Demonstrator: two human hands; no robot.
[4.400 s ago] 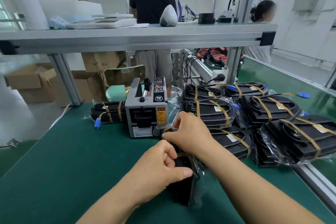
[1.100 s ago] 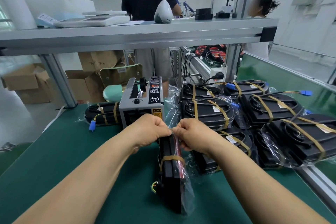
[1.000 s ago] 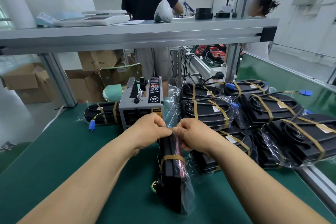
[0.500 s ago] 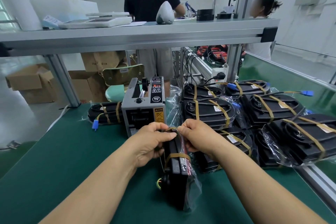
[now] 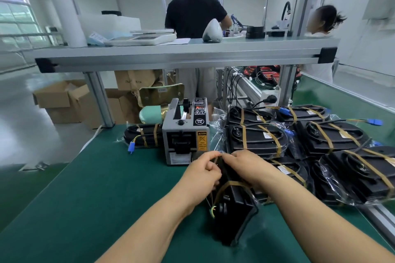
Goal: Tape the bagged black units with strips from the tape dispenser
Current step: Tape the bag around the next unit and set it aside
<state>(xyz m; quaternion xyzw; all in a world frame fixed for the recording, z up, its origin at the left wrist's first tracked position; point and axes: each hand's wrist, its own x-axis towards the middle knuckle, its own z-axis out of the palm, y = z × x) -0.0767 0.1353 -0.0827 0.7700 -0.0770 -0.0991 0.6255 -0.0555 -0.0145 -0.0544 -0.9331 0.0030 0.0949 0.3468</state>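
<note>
Fingers [image 5: 210,157] of both hands curled, pinching a tape strip at the far top end of the bagged black unit [image 5: 237,218].

L hand [image 5: 203,175] & R hand [image 5: 246,166] meet almost knuckle to knuckle over the unit, which stands on edge on the green mat [image 5: 96,188], at 6 o'clock from the tape dispenser [image 5: 184,134]. One tan band [image 5: 227,184] already wraps its middle. The pinched strip is mostly hidden by fingers, so can't tell how much is stuck. Pile of taped units [image 5: 256,139] lies at 2–3 o'clock, one more taped unit [image 5: 143,134] at 10 o'clock, beside the dispenser. To do it well, imo: pull the strip taut over the bag fold, keep it square to the long side, rub it down both faces from the edge outward so the film lies flat w/o wrinkles, & keep the yellow-green wire [image 5: 212,212] tucked in.
</note>
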